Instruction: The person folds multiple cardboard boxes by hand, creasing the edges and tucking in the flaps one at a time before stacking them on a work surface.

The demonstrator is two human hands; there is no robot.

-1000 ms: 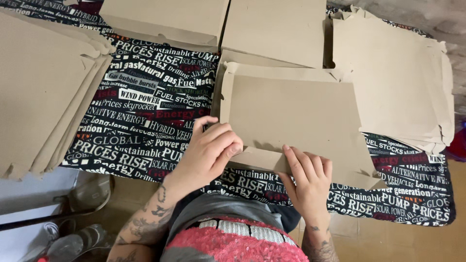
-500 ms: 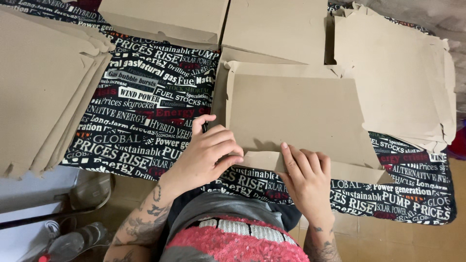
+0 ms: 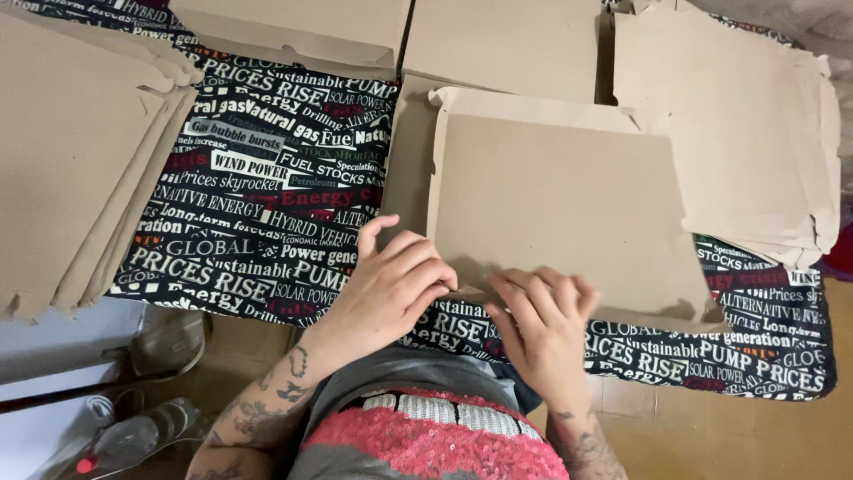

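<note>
Where matte brown cardboard sheet creases, hands press.

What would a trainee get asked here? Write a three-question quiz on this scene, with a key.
1. True or false: both hands rest on the near edge of the cardboard sheet.
2. The cloth under the sheet is: A. plain white; B. dark with printed words; C. striped green.
3. Fill in: the tall stack of cardboard lies to the person's ____ side.

Key
1. True: the left hand and right hand both press along the sheet's near edge.
2. B.
3. Left.
</note>
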